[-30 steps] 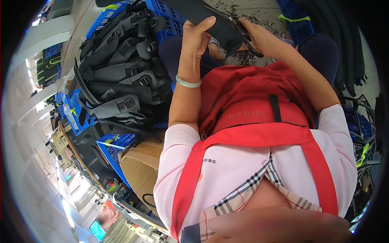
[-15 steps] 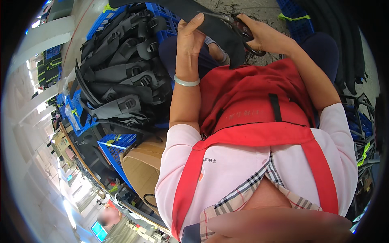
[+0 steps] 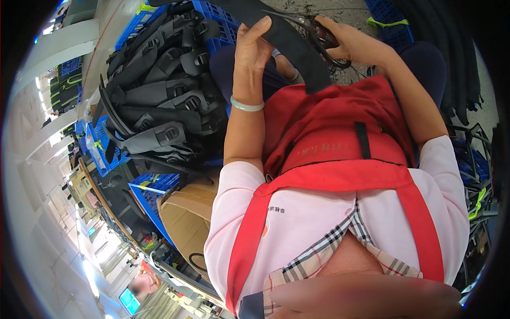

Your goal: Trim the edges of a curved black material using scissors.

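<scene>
A broad black fabric strap (image 3: 295, 47) runs between my hands, and its lower end hangs over the red apron (image 3: 313, 114) on my lap. My left hand (image 3: 254, 47) is closed on the strap, with the thumb lying along its edge. My right hand (image 3: 357, 44) grips a pair of dark-handled scissors (image 3: 325, 41). Their blades point left along the strap's upper edge and look parted. Whether the blades touch the fabric, I cannot tell.
To my left, black padded straps with buckles (image 3: 164, 87) are piled high by blue plastic crates (image 3: 220, 26). A cardboard box (image 3: 186, 212) stands nearer. Long black strips (image 3: 451, 69) hang at the right, near another blue crate (image 3: 390, 24). Dark scraps (image 3: 297, 11) litter the floor.
The strap's hanging end has swung slightly right. My right hand and the scissors have shifted a little, and the blades show more clearly beside the strap. My left hand has barely moved.
</scene>
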Available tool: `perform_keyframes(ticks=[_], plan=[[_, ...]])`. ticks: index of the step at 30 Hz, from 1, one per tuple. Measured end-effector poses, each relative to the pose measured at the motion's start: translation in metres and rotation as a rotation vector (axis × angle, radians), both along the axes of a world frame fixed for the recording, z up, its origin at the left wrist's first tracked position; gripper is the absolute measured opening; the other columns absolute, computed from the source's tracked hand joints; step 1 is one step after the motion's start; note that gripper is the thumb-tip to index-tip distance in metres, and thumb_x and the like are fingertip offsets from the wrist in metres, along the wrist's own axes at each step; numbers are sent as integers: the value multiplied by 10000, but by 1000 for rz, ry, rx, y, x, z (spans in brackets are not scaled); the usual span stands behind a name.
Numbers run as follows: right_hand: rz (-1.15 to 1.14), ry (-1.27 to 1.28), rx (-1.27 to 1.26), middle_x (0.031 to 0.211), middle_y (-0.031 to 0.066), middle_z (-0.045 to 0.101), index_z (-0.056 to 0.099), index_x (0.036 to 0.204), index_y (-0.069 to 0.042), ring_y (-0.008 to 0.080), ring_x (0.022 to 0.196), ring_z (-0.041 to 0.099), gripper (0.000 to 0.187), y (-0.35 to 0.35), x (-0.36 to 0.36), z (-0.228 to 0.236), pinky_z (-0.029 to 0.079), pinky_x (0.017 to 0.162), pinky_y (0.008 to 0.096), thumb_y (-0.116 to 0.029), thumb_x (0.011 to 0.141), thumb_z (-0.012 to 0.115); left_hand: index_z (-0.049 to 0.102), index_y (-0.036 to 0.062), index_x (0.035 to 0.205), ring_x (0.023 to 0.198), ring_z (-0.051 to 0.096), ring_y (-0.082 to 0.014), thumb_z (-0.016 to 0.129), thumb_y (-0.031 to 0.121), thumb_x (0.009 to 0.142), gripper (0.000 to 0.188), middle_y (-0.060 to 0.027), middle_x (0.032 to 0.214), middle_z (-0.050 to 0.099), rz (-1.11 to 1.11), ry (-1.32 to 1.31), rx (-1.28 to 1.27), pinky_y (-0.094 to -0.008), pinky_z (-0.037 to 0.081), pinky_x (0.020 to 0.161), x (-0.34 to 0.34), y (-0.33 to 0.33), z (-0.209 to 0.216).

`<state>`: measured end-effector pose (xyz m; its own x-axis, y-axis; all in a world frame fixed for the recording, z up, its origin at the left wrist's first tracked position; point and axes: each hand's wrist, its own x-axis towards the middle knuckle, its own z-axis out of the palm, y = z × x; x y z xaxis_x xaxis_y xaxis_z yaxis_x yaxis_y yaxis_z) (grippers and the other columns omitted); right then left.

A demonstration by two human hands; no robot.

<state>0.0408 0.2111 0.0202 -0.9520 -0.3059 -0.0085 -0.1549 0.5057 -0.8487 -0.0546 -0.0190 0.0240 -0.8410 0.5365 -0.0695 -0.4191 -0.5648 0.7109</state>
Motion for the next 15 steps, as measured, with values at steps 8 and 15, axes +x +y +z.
perform_keyframes(ticks=[8,15], plan=[[-88,80,80,1076,234,630,357,1375,-15,413,956,621,673,-16,2,-8,495,807,429,-191,817,690,671,57,1017,926,674,-213,698,-35,814,225,-67,992,694,-21,36,2,-363,556,843,3,6,-8],[-139,79,7,995,257,650,461,1272,5,417,938,633,498,-19,3,-2,501,787,418,-151,849,672,671,52,1013,925,672,-211,695,-39,817,217,-69,991,688,-24,12,34,-357,557,833,6,7,-6]])
